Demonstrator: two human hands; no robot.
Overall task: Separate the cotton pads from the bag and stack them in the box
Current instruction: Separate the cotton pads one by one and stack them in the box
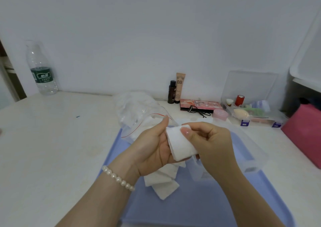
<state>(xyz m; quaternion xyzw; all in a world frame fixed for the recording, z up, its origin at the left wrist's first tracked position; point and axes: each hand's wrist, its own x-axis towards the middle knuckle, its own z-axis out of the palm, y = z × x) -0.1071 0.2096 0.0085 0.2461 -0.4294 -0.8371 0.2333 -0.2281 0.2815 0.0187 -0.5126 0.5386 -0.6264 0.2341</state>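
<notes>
Head view, hands: the left hand (pixel 154 145) cradles a small stack of cotton pads (pixel 180 143) from below with its thumb up along the stack's far edge; the right hand (pixel 206 140) pinches the top pad at its upper corner, thumb on the face
Head view, pads: the held stack sits above the blue tray (pixel 191 207); a looser heap of pads (pixel 163 180) lies on the tray under the left wrist, some fanned out and overlapping
Head view, bag: the clear zip bag (pixel 137 112) lies crumpled on the worktop (pixel 57 140) just beyond the tray, mouth towards the hands, with white pads faintly visible inside
Head view, box: a clear plastic box (pixel 250 159) stands on the tray under and right of the right hand; whether it holds pads already I cannot tell
Risk, peeling: pads likely cling together, so the pinch may lift two at once or tear fluff off
Risk, grip: the left hand holds the stack loosely, so a sharp pull could spill it onto the heap
Risk, box: its walls are almost invisible and light; the right wrist could knock it askew
Risk, stacking: dropped pads may land crooked and not stack
</notes>
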